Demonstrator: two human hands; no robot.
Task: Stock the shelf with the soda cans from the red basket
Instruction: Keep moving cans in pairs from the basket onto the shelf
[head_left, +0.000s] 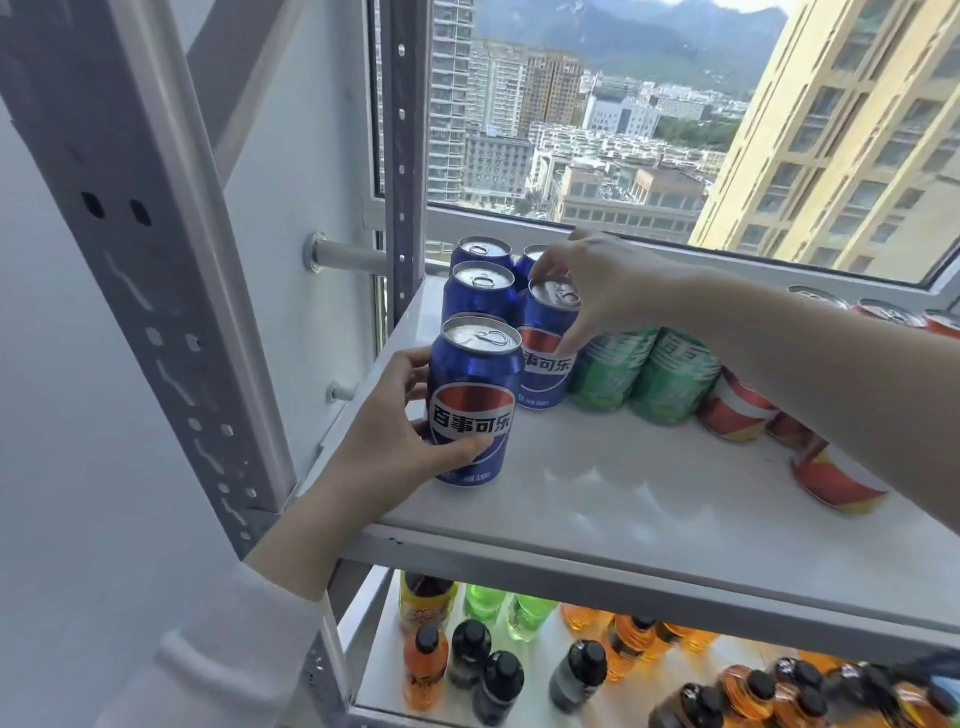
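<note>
The white shelf (623, 499) has a broad bare stretch across its front and middle, running to the grey front edge. Its left side is closed in by a slanted grey post (156, 270) with punched holes, and a second post (402, 156) stands at the back left corner against the window frame (675, 249). The cans sit toward the back: green cans (644, 374) just beside the blue ones, and red and orange cans (779, 431) further right, partly hidden by the right forearm. Below, a lower shelf holds bottles (519, 660) with dark caps.

The left hand (395, 421) grips the front blue can (472, 400), fingers curled round its left side and thumb across the lower label. This can stands upright near the shelf's left front corner, base on the board. It is glossy blue with a red, white and blue round logo, white characters across it and a silver top with a pull tab.

The right hand (592, 291) pinches the rim of the second blue can (545, 358), just behind and to the right. More blue cans (478, 288) line up behind
</note>
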